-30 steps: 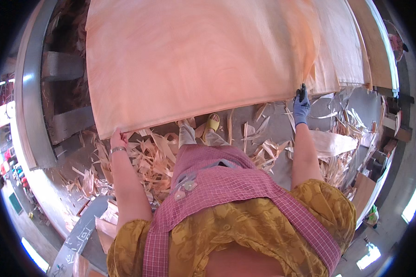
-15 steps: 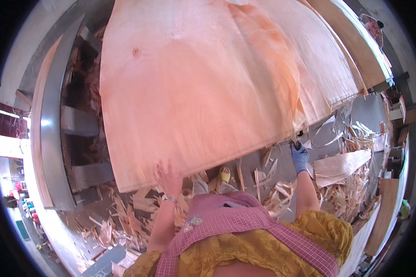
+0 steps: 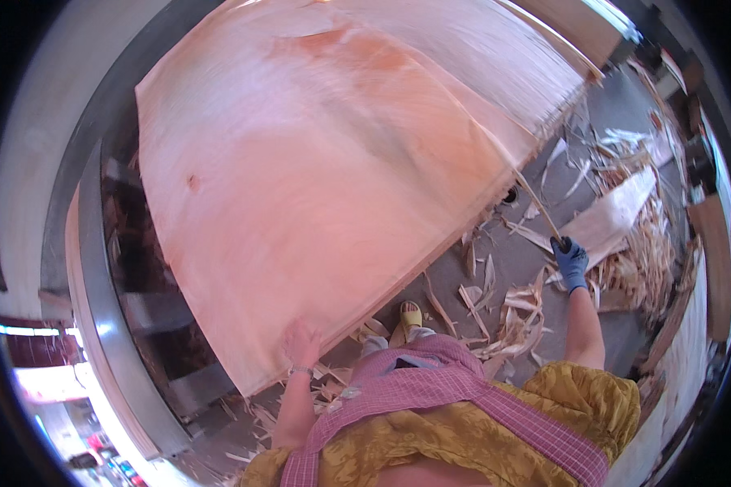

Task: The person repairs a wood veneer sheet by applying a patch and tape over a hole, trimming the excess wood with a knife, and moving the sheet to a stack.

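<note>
A large pale-pink wood veneer sheet [image 3: 284, 211] lies on top of a stack in front of me, its near corner towards my lower left. My left hand [image 3: 302, 342], bare and slightly blurred, rests on the sheet by its near edge with the fingers extended. Off to the right of the stack, my right hand [image 3: 571, 261] wears a blue glove with dark fingertips. It is closed around the end of a thin veneer strip [image 3: 538, 203], which runs up and left to the stack's edge.
Torn veneer strips [image 3: 521, 325] litter the grey floor by my feet. A larger scrap [image 3: 613, 215] and a heap of shavings [image 3: 642, 268] lie at right. On the left stands a grey metal frame [image 3: 105, 300]. Another stack of boards [image 3: 573, 28] sits at the far right.
My right hand has moved away from the stack's edge to the right, drawing the thin strip out. The left hand stays on the sheet. The whole view has turned.
</note>
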`<state>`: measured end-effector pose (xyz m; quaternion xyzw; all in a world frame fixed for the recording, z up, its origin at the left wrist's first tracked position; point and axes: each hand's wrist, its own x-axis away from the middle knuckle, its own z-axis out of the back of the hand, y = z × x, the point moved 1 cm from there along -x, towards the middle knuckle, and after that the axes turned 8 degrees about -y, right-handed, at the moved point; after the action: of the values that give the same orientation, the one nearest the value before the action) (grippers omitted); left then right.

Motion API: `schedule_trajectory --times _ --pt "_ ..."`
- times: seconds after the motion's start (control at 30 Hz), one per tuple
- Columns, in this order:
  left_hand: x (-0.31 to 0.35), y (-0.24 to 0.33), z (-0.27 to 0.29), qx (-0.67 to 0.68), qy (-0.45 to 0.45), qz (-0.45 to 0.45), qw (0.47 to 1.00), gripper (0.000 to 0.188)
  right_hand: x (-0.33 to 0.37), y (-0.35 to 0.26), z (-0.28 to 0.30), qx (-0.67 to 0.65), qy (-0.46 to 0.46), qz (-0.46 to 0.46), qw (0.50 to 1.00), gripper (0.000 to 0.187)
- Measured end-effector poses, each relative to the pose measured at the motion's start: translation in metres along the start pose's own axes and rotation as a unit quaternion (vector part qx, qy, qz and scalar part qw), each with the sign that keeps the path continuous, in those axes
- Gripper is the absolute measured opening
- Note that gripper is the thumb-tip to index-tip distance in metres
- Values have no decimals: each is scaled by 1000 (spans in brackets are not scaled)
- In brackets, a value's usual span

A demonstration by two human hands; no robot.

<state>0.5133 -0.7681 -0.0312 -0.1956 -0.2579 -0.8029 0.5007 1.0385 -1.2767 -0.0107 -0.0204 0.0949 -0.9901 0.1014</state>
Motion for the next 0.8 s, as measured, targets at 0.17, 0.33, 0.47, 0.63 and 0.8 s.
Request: schedule_trajectory --times 0.17,0.33,0.47,0.63,0.8 --pt "-6 -8 3 -36 -15 -19 999 74 9 60 43 -4 11 -17 1000 40" --pt "-9 -4 16 -47 -48 -38 997 74 35 117 86 32 74 -39 996 37" --pt "-11 -12 15 -57 -50 -38 996 73 59 142 114 28 114 -50 992 36" --pt "-13 -6 16 -61 -65 -28 996 74 69 142 125 14 161 -43 986 34" --pt "-12 -18 9 -43 -58 -29 997 72 33 72 81 -80 135 9 988 30"
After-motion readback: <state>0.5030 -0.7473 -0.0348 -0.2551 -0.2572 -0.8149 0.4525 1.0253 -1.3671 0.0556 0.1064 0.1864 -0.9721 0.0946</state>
